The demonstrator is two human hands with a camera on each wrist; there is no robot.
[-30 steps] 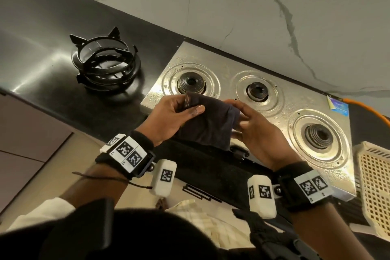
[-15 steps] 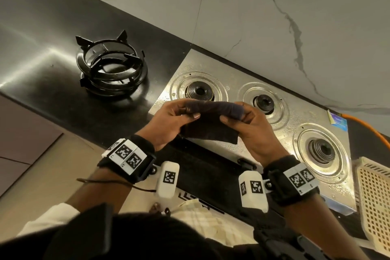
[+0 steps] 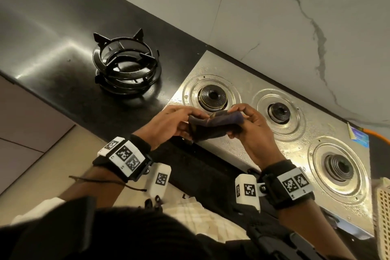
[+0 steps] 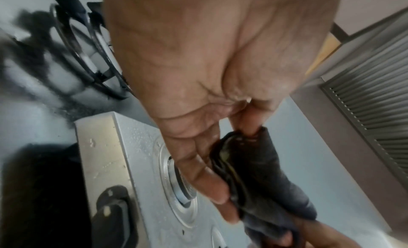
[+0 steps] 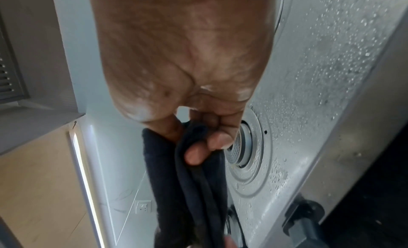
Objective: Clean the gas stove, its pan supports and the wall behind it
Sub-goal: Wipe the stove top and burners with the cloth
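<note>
White marble-veined wall (image 3: pixel 285 17) runs behind everything I see; below it the glossy black stone countertop (image 3: pixel 52 34), with open room on its left stretch. Steel three-burner gas stove (image 3: pixel 249 154) sits against the wall, top beaded with droplets, all burners bare; its front edge lines up near the counter's front edge. Black round metal pan supports (image 3: pixel 126 65) stacked on the counter just left of the stove, apart from it. Cream perforated plastic basket (image 3: pixel 383 213) at the right edge, contents out of sight. Orange hose (image 3: pixel 377 134) near the stove's back right corner. Dark folded cloth (image 3: pixel 213 125) is held above the stove's front left, over the left burner. My left hand (image 3: pixel 171 124) pinches its left end, fingers curled on it; right hand (image 3: pixel 251 131) grips the right end likewise
</note>
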